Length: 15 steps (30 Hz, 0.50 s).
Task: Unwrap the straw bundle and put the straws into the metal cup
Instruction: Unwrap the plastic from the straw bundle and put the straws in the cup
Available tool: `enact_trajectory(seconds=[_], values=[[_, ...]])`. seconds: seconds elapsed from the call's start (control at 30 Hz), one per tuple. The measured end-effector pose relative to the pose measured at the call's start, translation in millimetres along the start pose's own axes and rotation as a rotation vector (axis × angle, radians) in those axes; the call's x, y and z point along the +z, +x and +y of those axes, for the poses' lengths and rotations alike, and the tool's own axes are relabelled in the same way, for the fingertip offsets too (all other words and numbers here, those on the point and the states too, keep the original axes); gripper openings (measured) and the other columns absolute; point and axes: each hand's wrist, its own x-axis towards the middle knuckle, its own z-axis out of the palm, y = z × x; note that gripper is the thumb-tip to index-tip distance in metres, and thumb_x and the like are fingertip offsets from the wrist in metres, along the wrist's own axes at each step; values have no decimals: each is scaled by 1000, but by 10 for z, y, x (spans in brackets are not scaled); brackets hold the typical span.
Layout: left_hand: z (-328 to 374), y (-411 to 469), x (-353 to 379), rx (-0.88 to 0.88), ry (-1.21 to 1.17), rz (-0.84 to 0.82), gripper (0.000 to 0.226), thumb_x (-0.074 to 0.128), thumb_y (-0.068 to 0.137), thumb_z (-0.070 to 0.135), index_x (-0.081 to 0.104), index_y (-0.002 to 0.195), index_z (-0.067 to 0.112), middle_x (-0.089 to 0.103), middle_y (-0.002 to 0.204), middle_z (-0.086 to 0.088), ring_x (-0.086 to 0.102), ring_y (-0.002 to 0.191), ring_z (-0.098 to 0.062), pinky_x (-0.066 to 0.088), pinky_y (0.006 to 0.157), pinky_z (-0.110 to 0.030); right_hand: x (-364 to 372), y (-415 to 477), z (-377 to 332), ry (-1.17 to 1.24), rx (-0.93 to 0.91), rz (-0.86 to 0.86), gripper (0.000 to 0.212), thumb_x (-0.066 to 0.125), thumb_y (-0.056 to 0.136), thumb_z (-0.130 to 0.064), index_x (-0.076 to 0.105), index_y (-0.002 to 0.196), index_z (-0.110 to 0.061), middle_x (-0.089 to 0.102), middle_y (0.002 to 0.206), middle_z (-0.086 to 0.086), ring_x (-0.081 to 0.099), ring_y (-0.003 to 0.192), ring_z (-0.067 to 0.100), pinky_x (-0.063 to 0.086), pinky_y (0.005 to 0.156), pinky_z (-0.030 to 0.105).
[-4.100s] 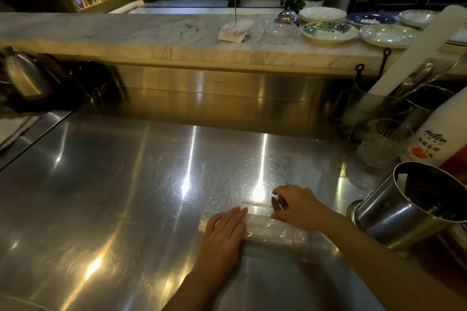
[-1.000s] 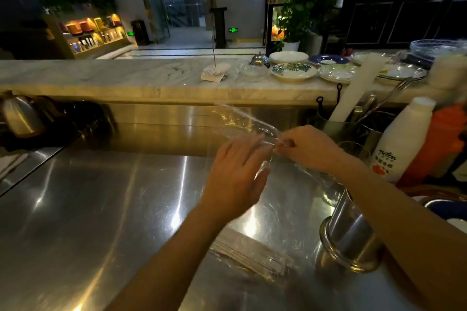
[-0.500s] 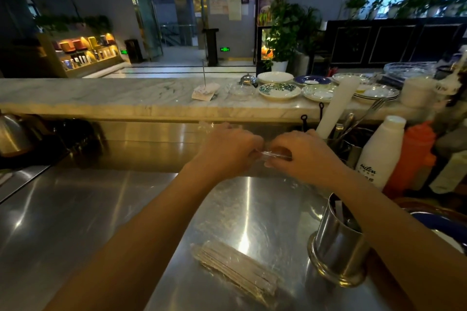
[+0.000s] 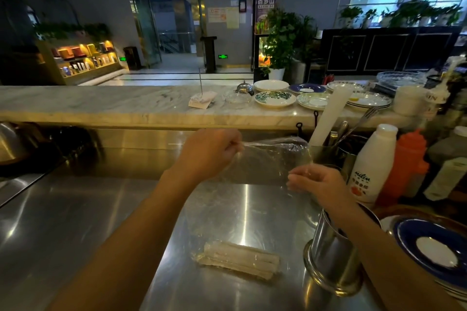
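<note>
Overhead, the head view shows both hands raised above the steel desk (image 4: 75,230), stretching a clear plastic wrap (image 4: 265,161) between them. The left hand (image 4: 209,151) pinches one upper edge; the right hand (image 4: 318,182) pinches the other, lower. Beneath them the straw bundle (image 4: 240,259) lies flat on the desk, near the upright metal cup (image 4: 331,255) to its right.

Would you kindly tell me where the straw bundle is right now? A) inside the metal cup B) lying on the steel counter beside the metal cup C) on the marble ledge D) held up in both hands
B: the straw bundle lies flat on the steel counter, left of the metal cup, while both hands hold only clear plastic wrap.
</note>
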Motion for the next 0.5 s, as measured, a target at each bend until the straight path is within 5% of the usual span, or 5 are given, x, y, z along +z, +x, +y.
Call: enact_trajectory(seconds=[0.07, 0.33, 0.43, 0.5], values=[[15, 9, -38, -23, -53, -43, 24, 57, 86, 35, 57, 105, 20, 67, 96, -3, 58, 81, -16, 41, 66, -27, 55, -31, 16, 15, -45, 31, 9, 66, 77, -13, 69, 74, -21, 72, 73, 9, 68, 72, 21, 55, 76, 38], [444, 217, -202, 110, -55, -89, 80, 64, 70, 58, 31, 135, 25, 57, 126, -4, 55, 109, -20, 44, 92, -40, 173, 45, -211, 97, -158, -22, 9, 66, 77, -9, 70, 78, -16, 71, 68, 1, 68, 68, 13, 54, 61, 16], [574, 359, -237, 123, -19, -166, 70, 67, 73, 49, 35, 131, 25, 64, 113, -3, 59, 98, -20, 49, 85, -39, 238, 74, -292, 138, -169, -37, 7, 67, 75, -8, 70, 78, -13, 72, 66, -2, 68, 67, 12, 54, 62, 16], [609, 447, -273, 148, 7, -205, 36, 66, 79, 36, 53, 110, 22, 64, 89, 3, 60, 86, -19, 49, 76, -35, 277, 80, -313, 191, -164, -58, 5, 67, 75, -7, 70, 79, -9, 71, 63, -4, 67, 64, 10, 52, 58, 14]])
